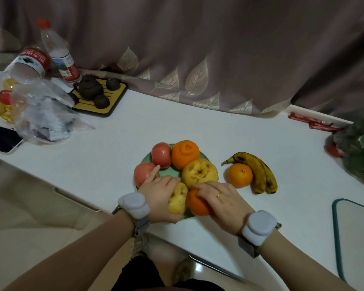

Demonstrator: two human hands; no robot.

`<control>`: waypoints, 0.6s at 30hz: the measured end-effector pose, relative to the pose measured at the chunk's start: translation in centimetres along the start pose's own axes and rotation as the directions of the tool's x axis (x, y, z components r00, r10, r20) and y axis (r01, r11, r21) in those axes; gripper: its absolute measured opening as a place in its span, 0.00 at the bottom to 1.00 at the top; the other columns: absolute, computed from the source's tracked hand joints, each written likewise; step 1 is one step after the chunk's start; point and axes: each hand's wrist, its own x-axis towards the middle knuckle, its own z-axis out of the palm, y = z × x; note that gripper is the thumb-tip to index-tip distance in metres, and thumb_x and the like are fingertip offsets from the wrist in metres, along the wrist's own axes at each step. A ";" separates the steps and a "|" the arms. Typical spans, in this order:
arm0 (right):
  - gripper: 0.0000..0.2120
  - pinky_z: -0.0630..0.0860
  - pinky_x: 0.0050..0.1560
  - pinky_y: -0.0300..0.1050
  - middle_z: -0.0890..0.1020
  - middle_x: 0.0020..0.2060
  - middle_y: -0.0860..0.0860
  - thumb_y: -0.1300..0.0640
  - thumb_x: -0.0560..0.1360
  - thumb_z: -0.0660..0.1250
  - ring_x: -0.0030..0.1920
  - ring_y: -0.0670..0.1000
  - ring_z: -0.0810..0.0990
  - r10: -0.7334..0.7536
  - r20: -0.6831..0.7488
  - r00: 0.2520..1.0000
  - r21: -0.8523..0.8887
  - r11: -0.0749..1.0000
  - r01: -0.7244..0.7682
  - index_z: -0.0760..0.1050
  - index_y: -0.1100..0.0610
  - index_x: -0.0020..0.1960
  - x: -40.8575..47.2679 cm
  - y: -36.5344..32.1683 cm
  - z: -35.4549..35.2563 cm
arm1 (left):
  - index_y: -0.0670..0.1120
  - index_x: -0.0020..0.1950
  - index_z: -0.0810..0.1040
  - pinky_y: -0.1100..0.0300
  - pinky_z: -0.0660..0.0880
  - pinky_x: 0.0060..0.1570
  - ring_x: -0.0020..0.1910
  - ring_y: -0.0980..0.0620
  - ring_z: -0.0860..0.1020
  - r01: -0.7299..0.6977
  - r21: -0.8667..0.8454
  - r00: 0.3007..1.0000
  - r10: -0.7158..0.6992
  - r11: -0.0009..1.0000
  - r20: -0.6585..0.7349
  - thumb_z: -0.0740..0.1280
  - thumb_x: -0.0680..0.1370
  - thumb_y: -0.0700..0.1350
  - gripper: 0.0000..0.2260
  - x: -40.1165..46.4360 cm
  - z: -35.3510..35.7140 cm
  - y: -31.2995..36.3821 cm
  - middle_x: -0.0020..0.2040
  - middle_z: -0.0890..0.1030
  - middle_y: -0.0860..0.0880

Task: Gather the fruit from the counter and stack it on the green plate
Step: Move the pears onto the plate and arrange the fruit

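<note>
**Plate's almost full, two pieces still out on the surface**

So this looks like mid-stacking. The green plate (147, 159) already carries two reddish apples, a big orange (185, 153) at its far side and a large spotty yellow fruit (200, 171) next to that. The left hand (159, 199) is curled around a small yellow fruit (178, 200) at the plate's near rim, with its index finger stretched out against the nearer red apple (143, 173). The right hand (223, 203) lies over an orange (198, 203) at the near edge of the plate, fingers draped on top, probably settling it in place.

Still off the plate, just right of it: a small mandarin (240, 175) touching a bunch of browning bananas (259, 173). My guess is those come next, and since the plate has hardly any bare green left, they'd have to go on top of the pile. Round fruit on round fruit, so it could roll.

Room-wise: the plate sits close to the surface's near edge, and the orange under the right hand is nearly over the rim, so not much margin there. Beyond and to the left of the plate there's open white surface; to its right past the bananas, a green-rimmed board (353, 227).
</note>
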 end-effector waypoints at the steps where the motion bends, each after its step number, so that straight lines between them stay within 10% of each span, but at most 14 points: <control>1: 0.28 0.77 0.46 0.39 0.82 0.56 0.51 0.58 0.61 0.76 0.53 0.52 0.82 -0.032 0.021 0.999 -0.010 0.999 0.033 0.71 0.54 0.58 -0.2 0.0 0.2 | 0.47 0.70 0.59 0.57 0.31 0.69 0.66 0.50 0.68 -0.013 -0.020 1.000 0.013 1.000 0.004 0.68 0.63 0.66 0.42 0.1 -0.2 -0.2 0.66 0.71 0.49; 11: 0.28 0.75 0.39 0.36 0.83 0.52 0.48 0.44 0.62 0.75 0.43 0.49 0.82 0.127 0.107 0.986 -0.148 0.983 -0.110 0.75 0.50 0.60 0.2 -2.1 2.1 | 0.51 0.67 0.63 0.51 0.36 0.71 0.64 0.50 0.70 -0.009 -0.162 0.999 0.014 0.987 0.030 0.70 0.60 0.63 0.39 -0.6 -1.4 -2.8 0.64 0.73 0.52; 18: 0.30 0.72 0.54 0.47 0.68 0.65 0.55 0.44 0.72 0.65 0.56 0.55 0.74 0.202 0.176 0.963 0.332 0.909 -0.251 0.61 0.54 0.69 1.2 -1.2 -0.5 | 0.54 0.71 0.56 0.45 0.30 0.70 0.73 0.54 0.53 0.100 -0.292 0.994 -0.105 0.951 -0.004 0.58 0.60 0.72 0.44 -1.4 -2.1 -3.4 0.72 0.62 0.51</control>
